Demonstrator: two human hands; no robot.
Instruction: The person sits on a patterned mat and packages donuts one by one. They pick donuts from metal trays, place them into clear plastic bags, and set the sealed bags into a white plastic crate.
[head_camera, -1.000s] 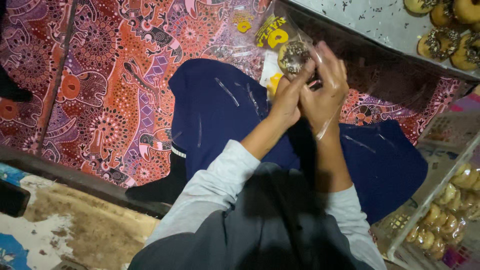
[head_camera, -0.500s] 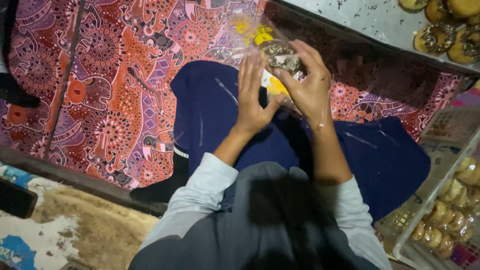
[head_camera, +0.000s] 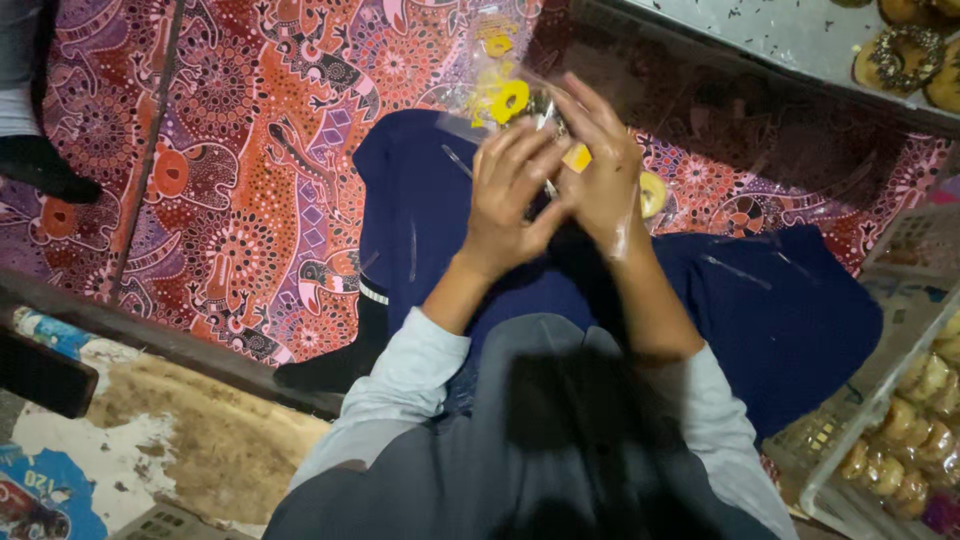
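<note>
Both my hands are raised together over my lap, pressed around a clear plastic bag (head_camera: 500, 95) with yellow print. My left hand (head_camera: 510, 195) covers the bag's near side with its fingers pointing up. My right hand (head_camera: 605, 170) wraps the bag from the right, fingers curled over its top. A dark, sprinkle-covered doughnut inside the bag is mostly hidden behind the fingers. Under my hands lie my legs in dark blue cloth (head_camera: 760, 300).
A red patterned mat (head_camera: 240, 150) covers the floor. A tray (head_camera: 790, 40) at top right carries several sprinkled doughnuts (head_camera: 893, 58). A clear crate (head_camera: 900, 420) of packed doughnuts stands at the right edge. Another person's dark-socked foot (head_camera: 45, 165) rests at far left.
My hands have drawn closer together around the bag, and the left hand has turned its fingers upward over it. The doughnut is now more hidden.
</note>
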